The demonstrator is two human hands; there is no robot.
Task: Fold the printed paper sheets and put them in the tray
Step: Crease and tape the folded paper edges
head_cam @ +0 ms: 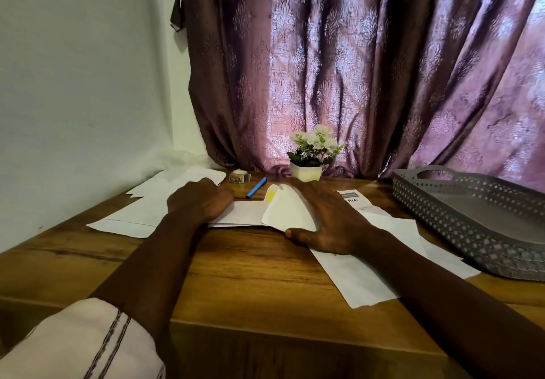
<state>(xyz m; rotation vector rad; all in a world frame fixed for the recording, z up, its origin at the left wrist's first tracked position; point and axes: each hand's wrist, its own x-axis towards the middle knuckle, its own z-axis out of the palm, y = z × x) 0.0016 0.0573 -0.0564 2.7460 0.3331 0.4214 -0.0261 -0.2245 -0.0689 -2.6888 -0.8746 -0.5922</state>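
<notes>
1. A printed paper sheet [244, 215] is being pressed flat onto the table [250, 275] by the left hand [200, 201].
2. Its curled flap [287, 210] is being lifted against the straight-fingered right hand [327, 216].
3. A gray tray [472, 231] is being kept right of the right hand.
4. A blue pen [256, 187] is being left lying beyond and between both hands.
</notes>
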